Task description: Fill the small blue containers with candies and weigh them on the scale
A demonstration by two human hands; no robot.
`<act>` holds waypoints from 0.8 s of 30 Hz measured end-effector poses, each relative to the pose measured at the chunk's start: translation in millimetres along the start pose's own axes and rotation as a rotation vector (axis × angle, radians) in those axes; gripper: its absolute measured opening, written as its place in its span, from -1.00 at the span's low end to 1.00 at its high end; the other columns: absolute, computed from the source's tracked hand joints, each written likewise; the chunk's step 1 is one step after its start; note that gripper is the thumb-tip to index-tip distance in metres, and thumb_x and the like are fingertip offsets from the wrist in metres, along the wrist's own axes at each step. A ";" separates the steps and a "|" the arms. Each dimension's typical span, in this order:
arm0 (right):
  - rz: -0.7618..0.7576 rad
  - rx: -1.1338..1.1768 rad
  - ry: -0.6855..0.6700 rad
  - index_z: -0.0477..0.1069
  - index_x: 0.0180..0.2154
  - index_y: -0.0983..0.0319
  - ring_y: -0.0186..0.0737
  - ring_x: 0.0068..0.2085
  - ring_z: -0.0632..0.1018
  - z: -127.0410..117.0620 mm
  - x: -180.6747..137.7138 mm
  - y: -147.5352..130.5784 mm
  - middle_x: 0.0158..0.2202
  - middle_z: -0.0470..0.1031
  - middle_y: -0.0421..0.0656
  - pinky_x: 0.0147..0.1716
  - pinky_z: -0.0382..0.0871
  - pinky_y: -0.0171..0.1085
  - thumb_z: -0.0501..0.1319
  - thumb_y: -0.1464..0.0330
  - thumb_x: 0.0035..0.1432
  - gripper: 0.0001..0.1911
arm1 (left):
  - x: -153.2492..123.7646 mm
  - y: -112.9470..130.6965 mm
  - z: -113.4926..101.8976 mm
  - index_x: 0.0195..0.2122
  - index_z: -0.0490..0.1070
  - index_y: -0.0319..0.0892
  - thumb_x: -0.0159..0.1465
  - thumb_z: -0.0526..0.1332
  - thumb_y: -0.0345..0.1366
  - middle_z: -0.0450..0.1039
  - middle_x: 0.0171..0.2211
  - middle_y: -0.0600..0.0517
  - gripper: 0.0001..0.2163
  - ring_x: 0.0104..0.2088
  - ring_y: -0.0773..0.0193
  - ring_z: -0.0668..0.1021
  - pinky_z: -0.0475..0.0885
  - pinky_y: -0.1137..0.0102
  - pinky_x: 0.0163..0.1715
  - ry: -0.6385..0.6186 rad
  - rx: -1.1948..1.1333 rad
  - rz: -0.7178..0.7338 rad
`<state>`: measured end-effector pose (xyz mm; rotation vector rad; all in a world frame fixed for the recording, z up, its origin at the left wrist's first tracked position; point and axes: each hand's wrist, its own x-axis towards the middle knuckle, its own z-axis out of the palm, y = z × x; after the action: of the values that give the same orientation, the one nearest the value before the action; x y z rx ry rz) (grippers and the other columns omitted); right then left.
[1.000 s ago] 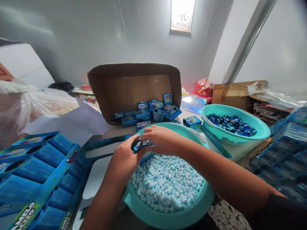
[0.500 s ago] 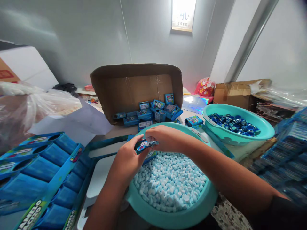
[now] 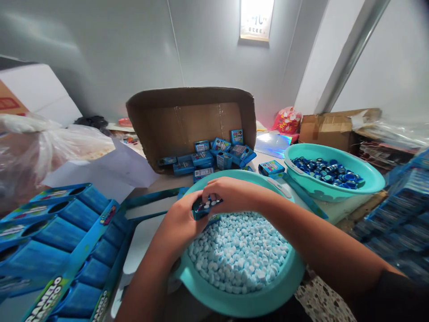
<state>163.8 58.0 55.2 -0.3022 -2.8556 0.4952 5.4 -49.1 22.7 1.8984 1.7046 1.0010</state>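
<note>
Over the far left part of a turquoise basin [image 3: 241,308], my left hand [image 3: 181,217] grips a small blue candy box [image 3: 200,213]. Its open side faces up, and a few white candies show inside. My right hand [image 3: 231,193] reaches across from the right, its fingers curled down at the box's opening; what sits between those fingertips is hidden. Below both hands, small white and pale blue candies [image 3: 244,255] fill much of the basin. Part of another blue box lies on the candies just under my hands.
Behind the basin, a tipped cardboard carton [image 3: 191,120] holds several blue boxes [image 3: 203,158]. To the right stands a second turquoise basin [image 3: 372,174] with shiny blue round pieces [image 3: 328,172]. Display trays of blue boxes [image 3: 63,228] stand at left, beside a white device [image 3: 142,243].
The box in my left hand has tilted, so its printed face is turned away and its open side with white candies now shows. My right hand stays at the box.
</note>
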 end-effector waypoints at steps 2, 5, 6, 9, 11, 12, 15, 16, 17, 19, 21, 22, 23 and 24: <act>0.012 0.010 0.005 0.52 -0.25 0.28 -0.28 -0.34 0.44 0.8 0.7 2.4 -0.34 0.47 -0.18 -0.35 0.27 -0.34 0.37 0.42 0.05 -0.83 | -0.1 -0.3 -0.1 0.03 0.47 -0.07 0.18 0.24 -0.27 0.57 -0.08 0.02 -0.64 -0.10 0.11 0.58 0.45 0.31 -0.12 -0.007 0.012 0.021; 0.026 0.027 -0.008 0.52 -0.30 0.28 -0.29 -0.34 0.44 0.5 1.5 1.4 -0.36 0.48 -0.20 -0.35 0.26 -0.35 0.36 0.46 0.04 -0.88 | -0.7 0.1 0.3 0.03 0.47 -0.10 0.18 0.23 -0.30 0.56 -0.09 0.00 -0.65 -0.11 0.11 0.57 0.43 0.30 -0.13 0.005 0.028 0.022; 0.034 0.038 -0.009 0.52 -0.31 0.27 -0.30 -0.35 0.44 0.0 1.6 -0.1 -0.37 0.47 -0.21 -0.36 0.25 -0.35 0.35 0.48 0.04 -0.89 | -1.0 0.5 0.4 0.00 0.48 -0.11 0.19 0.22 -0.30 0.56 -0.10 0.00 -0.66 -0.11 0.11 0.57 0.42 0.30 -0.14 0.003 0.036 0.021; 0.065 0.092 -0.004 0.53 -0.30 0.28 -0.33 -0.38 0.43 -1.0 1.3 -5.6 -0.40 0.46 -0.23 -0.40 0.24 -0.36 0.35 0.49 0.04 -0.88 | -2.3 1.7 0.2 -0.11 0.50 -0.12 0.20 0.21 -0.29 0.55 -0.16 0.00 -0.76 -0.16 0.12 0.56 0.41 0.33 -0.21 -0.011 0.051 0.025; 0.080 0.114 -0.009 0.52 -0.29 0.27 -0.33 -0.38 0.43 -1.0 0.8 -8.1 -0.40 0.46 -0.24 -0.41 0.24 -0.36 0.35 0.48 0.04 -0.88 | -3.0 1.9 0.1 -0.17 0.49 -0.12 0.20 0.21 -0.28 0.55 -0.21 0.01 -0.81 -0.20 0.13 0.55 0.40 0.34 -0.23 -0.015 0.051 0.031; 0.083 0.115 -0.015 0.52 -0.29 0.26 -0.32 -0.38 0.43 -0.8 0.6 -8.6 -0.40 0.46 -0.24 -0.41 0.24 -0.35 0.34 0.47 0.05 -0.88 | -3.1 1.8 0.1 -0.19 0.48 -0.13 0.20 0.21 -0.28 0.54 -0.22 0.02 -0.83 -0.21 0.13 0.55 0.40 0.34 -0.24 -0.016 0.051 0.033; 0.077 0.109 -0.018 0.51 -0.30 0.24 -0.31 -0.38 0.43 0.6 0.1 -8.5 -0.39 0.47 -0.23 -0.40 0.25 -0.34 0.32 0.45 0.09 -0.92 | -2.5 1.4 0.6 -0.23 0.46 -0.13 0.19 0.20 -0.31 0.52 -0.25 0.02 -0.86 -0.23 0.14 0.54 0.38 0.34 -0.26 -0.023 0.061 0.041; 0.069 0.108 -0.013 0.50 -0.31 0.24 -0.30 -0.38 0.43 1.3 0.1 -8.2 -0.40 0.46 -0.23 -0.39 0.25 -0.33 0.31 0.44 0.10 -0.94 | -2.1 1.4 0.9 -0.24 0.45 -0.13 0.19 0.19 -0.32 0.52 -0.26 0.02 -0.87 -0.24 0.14 0.54 0.38 0.34 -0.27 -0.022 0.066 0.044; 0.058 0.108 -0.007 0.49 -0.33 0.24 -0.30 -0.38 0.43 2.1 0.2 -8.0 -0.40 0.46 -0.22 -0.39 0.25 -0.32 0.31 0.44 0.11 -0.97 | -1.8 1.4 1.2 -0.25 0.45 -0.13 0.19 0.19 -0.33 0.51 -0.28 0.03 -0.88 -0.25 0.15 0.53 0.37 0.35 -0.27 -0.019 0.070 0.047; 0.047 0.106 0.011 0.46 -0.37 0.24 -0.29 -0.40 0.42 4.0 0.9 -8.1 -0.42 0.45 -0.22 -0.41 0.23 -0.31 0.30 0.43 0.12 -0.96 | -1.5 1.6 1.6 -0.27 0.44 -0.13 0.20 0.18 -0.34 0.50 -0.30 0.04 -0.90 -0.28 0.17 0.52 0.36 0.36 -0.29 -0.005 0.077 0.046; 0.051 0.109 0.032 0.44 -0.39 0.25 -0.30 -0.42 0.40 6.0 2.1 -9.1 -0.44 0.43 -0.23 -0.43 0.21 -0.30 0.31 0.41 0.13 -0.92 | -1.8 1.8 1.9 -0.29 0.44 -0.14 0.20 0.17 -0.34 0.49 -0.33 0.05 -0.91 -0.30 0.18 0.51 0.35 0.37 -0.31 0.004 0.082 0.037; 0.055 0.115 0.039 0.44 -0.39 0.25 -0.30 -0.42 0.39 6.9 2.9 -9.7 -0.44 0.43 -0.23 -0.43 0.20 -0.30 0.31 0.40 0.14 -0.91 | -2.1 1.6 2.0 -0.30 0.43 -0.14 0.20 0.17 -0.34 0.48 -0.34 0.05 -0.92 -0.31 0.19 0.50 0.34 0.37 -0.32 0.007 0.083 0.029; 0.058 0.122 0.045 0.43 -0.39 0.25 -0.31 -0.41 0.39 7.8 3.7 -10.4 -0.44 0.42 -0.23 -0.43 0.20 -0.30 0.31 0.39 0.16 -0.90 | -2.4 1.3 2.2 -0.30 0.43 -0.14 0.19 0.17 -0.35 0.48 -0.34 0.05 -0.92 -0.32 0.19 0.50 0.34 0.38 -0.33 0.008 0.082 0.019; 0.059 0.127 0.048 0.43 -0.38 0.26 -0.31 -0.41 0.38 8.5 4.5 -11.0 -0.43 0.42 -0.23 -0.42 0.20 -0.31 0.31 0.39 0.17 -0.89 | -2.6 0.8 2.3 -0.30 0.43 -0.14 0.19 0.17 -0.35 0.48 -0.34 0.05 -0.92 -0.32 0.20 0.50 0.33 0.38 -0.33 0.010 0.083 0.011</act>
<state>155.5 46.4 52.1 -0.3712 -2.7606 0.6688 7.7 -51.4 21.1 1.9591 1.7690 0.9598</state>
